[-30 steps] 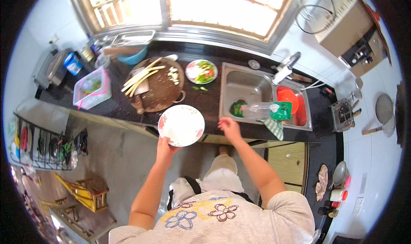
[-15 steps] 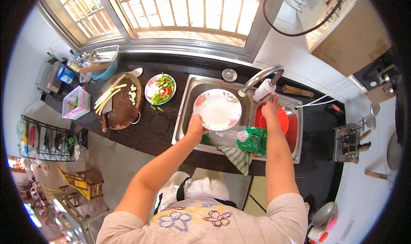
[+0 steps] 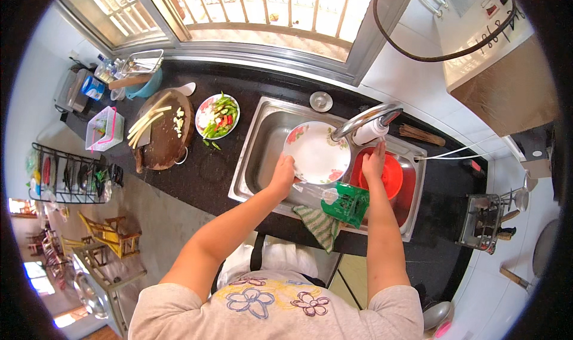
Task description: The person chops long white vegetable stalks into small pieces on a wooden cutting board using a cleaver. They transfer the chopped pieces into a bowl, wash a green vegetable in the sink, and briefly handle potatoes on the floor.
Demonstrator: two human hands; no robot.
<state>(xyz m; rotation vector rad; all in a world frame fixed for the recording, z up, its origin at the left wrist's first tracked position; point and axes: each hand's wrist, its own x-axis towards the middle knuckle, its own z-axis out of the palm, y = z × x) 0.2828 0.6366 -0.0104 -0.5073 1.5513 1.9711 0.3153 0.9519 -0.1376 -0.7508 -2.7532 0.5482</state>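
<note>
A long, glossy black stone bench (image 3: 206, 167) runs below the barred window. Set into it is a stainless steel double sink (image 3: 261, 155). Left of the sink lies a round, brown wooden chopping board (image 3: 165, 143) carrying pale long stalks and small pale cut pieces. The round white plate with a pink and green floral rim (image 3: 317, 155) is held over the sink's left basin, its upper right part beneath the spout of the curved silver metal tap (image 3: 364, 119). A round, bright red bowl (image 3: 393, 176) sits in the right basin. Between board and sink, a smaller white patterned plate (image 3: 202, 109) bears cut green and red vegetables.

A green-striped cloth (image 3: 319, 229) hangs over the front edge of the sink, and a clear plastic package with a green panel (image 3: 345, 202) lies across that edge, just below the held plate.

The left grip (image 3: 283, 174) is clenched on the held plate's lower left rim. The right grip (image 3: 374, 161) is raised over the red bowl, well apart from the held plate and near the white cylinder (image 3: 370, 131) beside the tap; I cannot tell whether it touches or grasps anything.
</note>
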